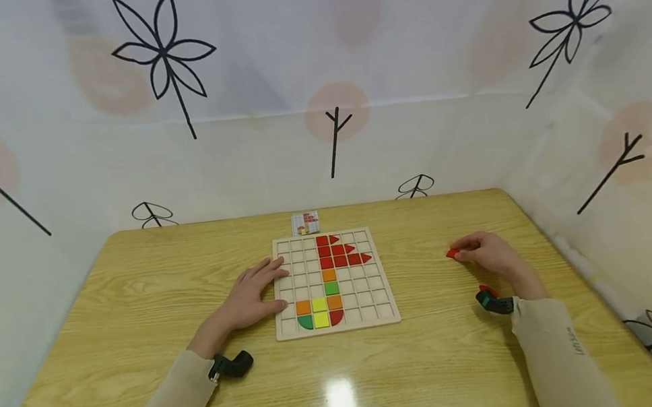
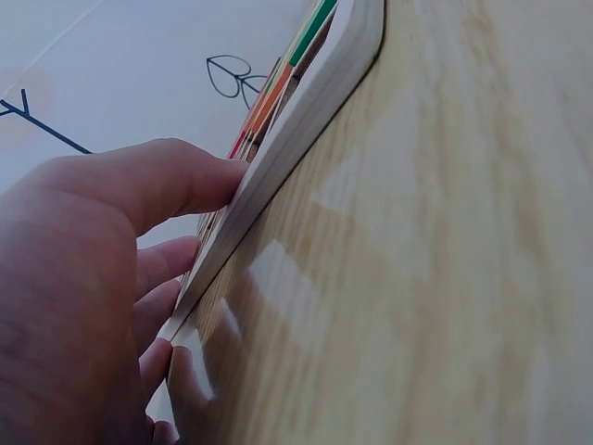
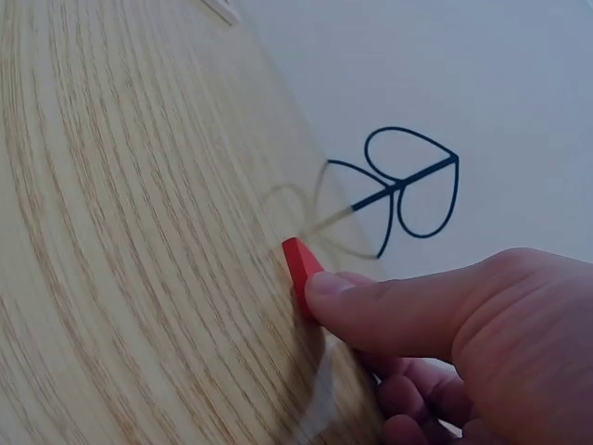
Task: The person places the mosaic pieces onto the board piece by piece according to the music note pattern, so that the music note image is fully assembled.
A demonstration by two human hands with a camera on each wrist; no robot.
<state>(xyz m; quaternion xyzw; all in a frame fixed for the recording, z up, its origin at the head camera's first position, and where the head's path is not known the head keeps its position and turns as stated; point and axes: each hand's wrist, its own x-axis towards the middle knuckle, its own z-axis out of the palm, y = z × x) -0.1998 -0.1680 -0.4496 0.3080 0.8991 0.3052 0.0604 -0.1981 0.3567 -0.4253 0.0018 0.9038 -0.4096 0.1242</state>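
Observation:
A pale wooden grid board [image 1: 369,324] lies on the table. Along its left edge rests my left hand [image 1: 246,300], fingers spread, fingertips and thumb on the rim; the left wrist view shows the thumb [image 2: 199,185] against the edge. To the right of the board, my right hand [image 1: 491,256] pinches a small red pointed block [image 3: 301,278] between thumb and fingers, low over the table. On the board sit red squares [image 1: 339,261] ending in red triangles [image 1: 366,257], plus orange, green and yellow squares [image 1: 320,319] and two rounded corner pieces, green [image 1: 306,321] and red [image 1: 336,317].
A small pattern card [image 1: 305,223] lies just beyond the board's far edge. Something red [image 1: 488,290] shows beside the right wrist camera [image 1: 494,302], partly hidden by it. White cloth walls with drawn plants [image 1: 340,140] enclose the wooden table [image 1: 130,302] at the back and sides.

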